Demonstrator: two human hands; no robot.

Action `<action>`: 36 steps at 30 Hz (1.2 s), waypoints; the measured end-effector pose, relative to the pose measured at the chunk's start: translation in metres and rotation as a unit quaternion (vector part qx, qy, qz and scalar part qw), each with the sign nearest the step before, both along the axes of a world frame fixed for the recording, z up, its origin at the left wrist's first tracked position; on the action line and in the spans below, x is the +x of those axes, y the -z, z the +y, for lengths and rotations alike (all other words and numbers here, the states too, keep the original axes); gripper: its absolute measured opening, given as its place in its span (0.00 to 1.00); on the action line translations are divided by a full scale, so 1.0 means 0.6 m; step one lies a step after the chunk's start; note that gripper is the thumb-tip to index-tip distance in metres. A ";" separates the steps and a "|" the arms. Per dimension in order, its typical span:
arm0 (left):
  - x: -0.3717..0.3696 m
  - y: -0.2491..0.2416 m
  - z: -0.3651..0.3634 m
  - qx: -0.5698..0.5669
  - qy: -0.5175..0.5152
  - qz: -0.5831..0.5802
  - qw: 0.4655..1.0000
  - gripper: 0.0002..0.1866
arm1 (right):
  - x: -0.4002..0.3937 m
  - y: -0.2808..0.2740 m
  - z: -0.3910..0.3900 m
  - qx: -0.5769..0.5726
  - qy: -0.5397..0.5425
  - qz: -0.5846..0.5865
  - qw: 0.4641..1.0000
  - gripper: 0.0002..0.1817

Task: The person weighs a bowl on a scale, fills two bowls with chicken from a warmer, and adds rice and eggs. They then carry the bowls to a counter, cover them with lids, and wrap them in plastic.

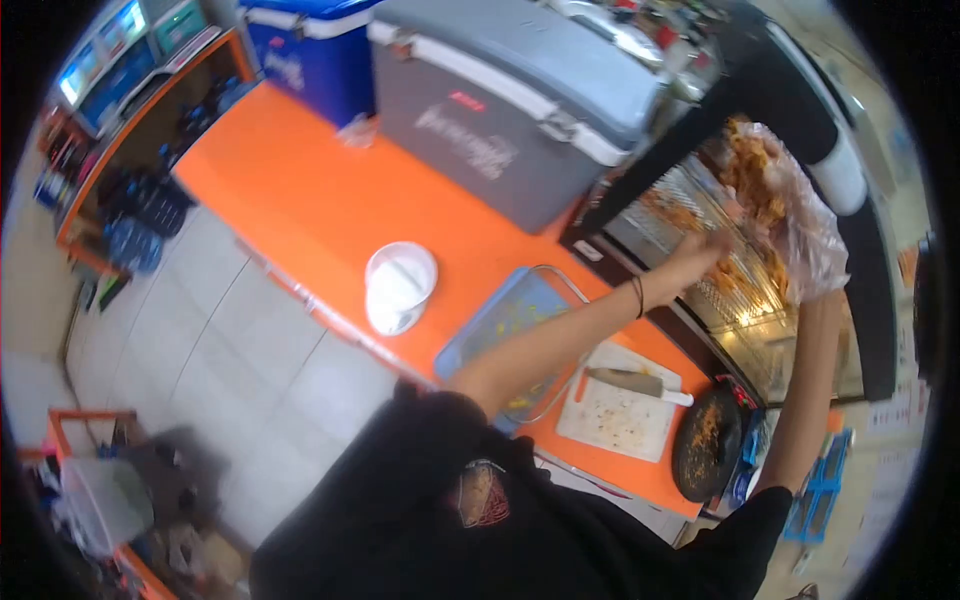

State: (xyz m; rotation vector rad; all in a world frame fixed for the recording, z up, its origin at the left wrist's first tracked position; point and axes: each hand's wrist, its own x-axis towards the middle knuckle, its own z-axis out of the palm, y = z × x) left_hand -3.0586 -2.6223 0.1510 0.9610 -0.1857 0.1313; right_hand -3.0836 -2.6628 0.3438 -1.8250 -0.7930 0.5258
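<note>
Clear crumpled plastic bag [818,225], golden-brown fried pieces [755,180] against it, before black-framed, lit display cabinet [780,85]. My right hand [806,262]: at bag, grip veiled. My left hand [690,262]: fingers loosely extended, nearby.

Warm light glows inside the cabinet [875,265]; details blur softly, straight edges bow (corners sink into black).

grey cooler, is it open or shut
Shut: the grey cooler's lid sits down along its front edge, with no gap showing. Whether the latch is fastened, I cannot tell.
</note>
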 end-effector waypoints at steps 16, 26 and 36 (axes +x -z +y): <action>-0.594 0.428 0.340 0.255 -0.446 0.416 0.751 0.19 | -0.127 0.604 0.414 -0.143 -0.355 0.036 0.923 0.24; -0.578 0.435 0.387 0.129 -0.522 0.424 0.729 0.22 | -0.189 0.678 0.422 -0.041 -0.456 -0.504 0.732 0.20; -0.603 0.448 0.405 0.093 -0.514 0.429 0.737 0.19 | -0.154 0.644 0.402 -0.071 -0.402 -0.098 0.908 0.17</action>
